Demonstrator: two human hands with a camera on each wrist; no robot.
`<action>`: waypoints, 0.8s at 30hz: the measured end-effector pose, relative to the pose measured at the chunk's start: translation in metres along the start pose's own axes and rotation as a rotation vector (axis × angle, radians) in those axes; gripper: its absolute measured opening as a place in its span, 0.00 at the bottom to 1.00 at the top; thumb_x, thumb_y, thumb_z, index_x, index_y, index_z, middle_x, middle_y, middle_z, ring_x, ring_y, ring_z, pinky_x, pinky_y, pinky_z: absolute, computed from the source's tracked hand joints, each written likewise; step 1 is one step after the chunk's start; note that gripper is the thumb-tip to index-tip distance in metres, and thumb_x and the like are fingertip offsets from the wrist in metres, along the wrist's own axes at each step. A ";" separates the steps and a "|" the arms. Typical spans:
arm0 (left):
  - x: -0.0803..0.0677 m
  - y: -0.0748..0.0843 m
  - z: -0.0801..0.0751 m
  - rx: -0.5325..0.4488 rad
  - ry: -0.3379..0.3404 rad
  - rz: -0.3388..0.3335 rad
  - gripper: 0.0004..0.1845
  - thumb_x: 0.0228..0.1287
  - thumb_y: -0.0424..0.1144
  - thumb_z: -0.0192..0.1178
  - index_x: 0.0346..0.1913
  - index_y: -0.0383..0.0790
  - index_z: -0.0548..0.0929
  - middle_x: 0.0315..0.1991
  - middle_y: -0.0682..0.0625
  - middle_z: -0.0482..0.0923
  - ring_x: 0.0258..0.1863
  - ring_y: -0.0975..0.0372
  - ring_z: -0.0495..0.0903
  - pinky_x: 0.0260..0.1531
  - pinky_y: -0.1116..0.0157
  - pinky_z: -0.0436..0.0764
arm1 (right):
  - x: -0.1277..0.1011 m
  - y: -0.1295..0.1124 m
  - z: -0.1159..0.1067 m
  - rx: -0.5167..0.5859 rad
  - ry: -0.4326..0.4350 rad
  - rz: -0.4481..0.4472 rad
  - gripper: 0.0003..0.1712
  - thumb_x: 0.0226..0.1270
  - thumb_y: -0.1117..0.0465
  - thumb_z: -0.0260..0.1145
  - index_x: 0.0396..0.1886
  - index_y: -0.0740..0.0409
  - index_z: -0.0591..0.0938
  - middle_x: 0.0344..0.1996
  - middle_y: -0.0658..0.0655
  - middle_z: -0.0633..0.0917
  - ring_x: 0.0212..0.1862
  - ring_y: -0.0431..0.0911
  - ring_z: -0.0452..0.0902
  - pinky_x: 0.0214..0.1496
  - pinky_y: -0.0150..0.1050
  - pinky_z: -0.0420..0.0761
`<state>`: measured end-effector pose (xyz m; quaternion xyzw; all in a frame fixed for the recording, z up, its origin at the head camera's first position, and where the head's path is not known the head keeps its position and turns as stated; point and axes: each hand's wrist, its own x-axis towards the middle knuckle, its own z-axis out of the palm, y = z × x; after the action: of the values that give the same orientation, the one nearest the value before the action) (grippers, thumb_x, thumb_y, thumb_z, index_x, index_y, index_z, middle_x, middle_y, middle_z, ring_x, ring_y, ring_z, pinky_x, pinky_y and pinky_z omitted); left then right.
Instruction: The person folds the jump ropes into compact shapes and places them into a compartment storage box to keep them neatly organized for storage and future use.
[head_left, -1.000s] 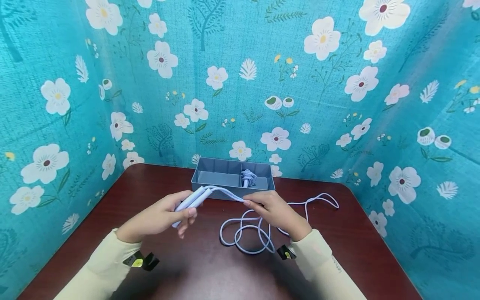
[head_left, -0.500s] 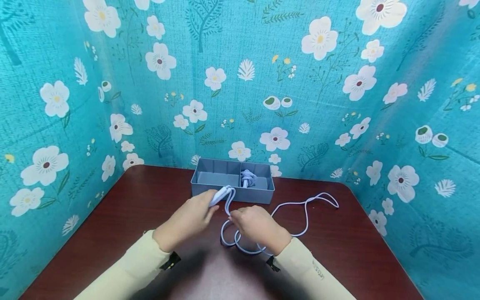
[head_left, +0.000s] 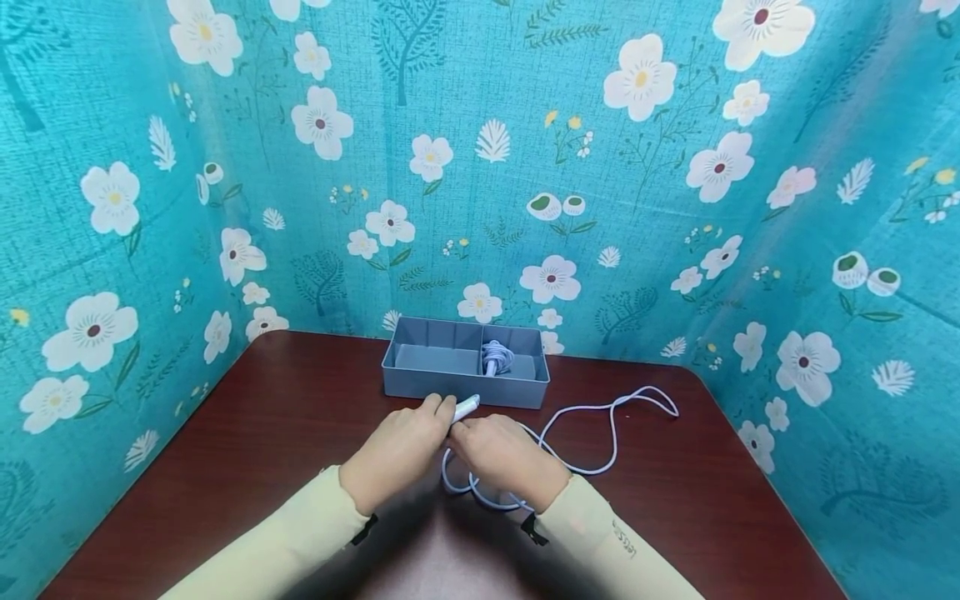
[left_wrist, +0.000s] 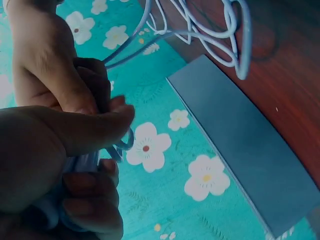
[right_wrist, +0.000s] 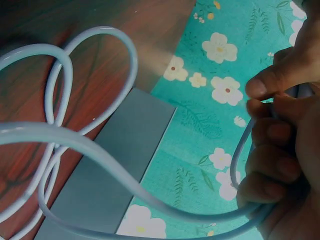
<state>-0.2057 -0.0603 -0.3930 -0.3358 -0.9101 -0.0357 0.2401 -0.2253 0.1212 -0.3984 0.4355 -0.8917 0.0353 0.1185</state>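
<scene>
A pale handle (head_left: 467, 407) is gripped by the left hand (head_left: 397, 448), whose thumb and fingers are curled round it, so that only its end is left showing in the head view. The cord (head_left: 614, 433) is clamped in the curled fingers of the right hand (head_left: 504, 454); in the right wrist view, two strands are seen running into that grip. The two hands are brought together above the middle of the tabletop (head_left: 315, 392), and their fingers are seen to meet, though how the handle and cord are arranged between them cannot be told, since most of that spot is covered by the hands. A small bend of cord is seen beside the fingers in the left wrist view.

The rest of the cord is spread in loose loops over the tabletop, from below the right hand out towards the far right corner, where it is ended in a narrow loop. A grey box (head_left: 420, 385) is placed at the middle of the far edge, just beyond the hands. It is split by a divider into two compartments; in the smaller, right-hand one a wound bundle (head_left: 498, 357) of similar cord is held, close against the divider. The tabletop is backed by a turquoise cloth (head_left: 480, 233) printed with white flowers. Both forearms are covered by cream sleeves (head_left: 262, 542).
</scene>
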 end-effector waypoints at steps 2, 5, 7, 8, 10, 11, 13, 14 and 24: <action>0.000 0.000 0.000 0.033 0.007 -0.003 0.28 0.55 0.36 0.71 0.58 0.28 0.77 0.36 0.43 0.76 0.20 0.62 0.78 0.21 0.64 0.81 | 0.000 -0.001 0.000 0.035 0.014 0.002 0.06 0.73 0.55 0.59 0.35 0.49 0.77 0.20 0.42 0.75 0.21 0.35 0.71 0.23 0.30 0.72; 0.000 -0.002 0.000 0.077 0.010 -0.002 0.28 0.55 0.37 0.71 0.59 0.29 0.77 0.35 0.43 0.75 0.19 0.62 0.77 0.20 0.64 0.81 | -0.001 -0.002 -0.001 0.079 0.035 -0.001 0.08 0.75 0.54 0.55 0.35 0.49 0.76 0.20 0.41 0.73 0.21 0.35 0.70 0.24 0.29 0.72; 0.000 -0.003 0.000 0.082 0.005 -0.001 0.29 0.55 0.38 0.71 0.59 0.31 0.77 0.34 0.44 0.75 0.18 0.62 0.76 0.20 0.65 0.81 | -0.001 -0.002 -0.002 0.099 0.040 -0.006 0.07 0.76 0.54 0.55 0.36 0.49 0.75 0.20 0.41 0.72 0.21 0.35 0.69 0.25 0.28 0.72; 0.000 -0.003 0.000 0.081 0.004 -0.001 0.29 0.55 0.38 0.71 0.60 0.31 0.77 0.34 0.44 0.75 0.18 0.63 0.75 0.20 0.66 0.81 | -0.001 -0.002 -0.002 0.104 0.041 -0.011 0.07 0.76 0.54 0.55 0.36 0.49 0.75 0.20 0.41 0.72 0.21 0.35 0.69 0.24 0.28 0.72; 0.000 -0.003 0.000 0.080 0.002 -0.001 0.30 0.55 0.39 0.72 0.60 0.32 0.77 0.33 0.45 0.74 0.17 0.64 0.74 0.20 0.66 0.80 | -0.001 -0.001 -0.002 0.109 0.042 -0.022 0.07 0.76 0.55 0.55 0.36 0.49 0.74 0.21 0.41 0.71 0.21 0.35 0.69 0.24 0.28 0.71; 0.000 -0.004 -0.001 0.080 0.002 0.002 0.30 0.55 0.39 0.72 0.60 0.32 0.77 0.33 0.45 0.74 0.17 0.64 0.73 0.20 0.67 0.80 | -0.001 -0.001 -0.002 0.109 0.044 -0.028 0.07 0.76 0.55 0.55 0.36 0.49 0.74 0.21 0.41 0.71 0.21 0.35 0.69 0.24 0.28 0.71; 0.000 -0.004 -0.002 0.079 0.002 0.011 0.30 0.55 0.39 0.72 0.60 0.32 0.77 0.32 0.45 0.73 0.16 0.64 0.71 0.19 0.67 0.79 | -0.001 0.000 -0.002 0.102 0.057 -0.040 0.08 0.76 0.54 0.54 0.36 0.49 0.74 0.20 0.42 0.71 0.20 0.35 0.68 0.23 0.28 0.69; 0.000 -0.004 -0.002 0.081 0.003 0.016 0.30 0.55 0.40 0.72 0.60 0.32 0.77 0.32 0.45 0.73 0.16 0.64 0.71 0.19 0.67 0.79 | -0.002 0.000 -0.002 0.099 0.063 -0.041 0.09 0.76 0.53 0.54 0.36 0.49 0.75 0.19 0.42 0.71 0.19 0.36 0.68 0.22 0.29 0.69; -0.001 -0.014 -0.005 0.125 -0.023 -0.020 0.28 0.55 0.47 0.70 0.55 0.34 0.81 0.31 0.45 0.76 0.16 0.63 0.74 0.20 0.65 0.80 | -0.002 0.001 -0.021 0.109 0.038 -0.056 0.12 0.66 0.50 0.66 0.43 0.50 0.83 0.29 0.43 0.84 0.27 0.34 0.76 0.33 0.30 0.78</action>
<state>-0.2113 -0.0728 -0.3879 -0.3115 -0.9165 0.0228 0.2500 -0.2216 0.1269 -0.3782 0.4653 -0.8735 0.0887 0.1128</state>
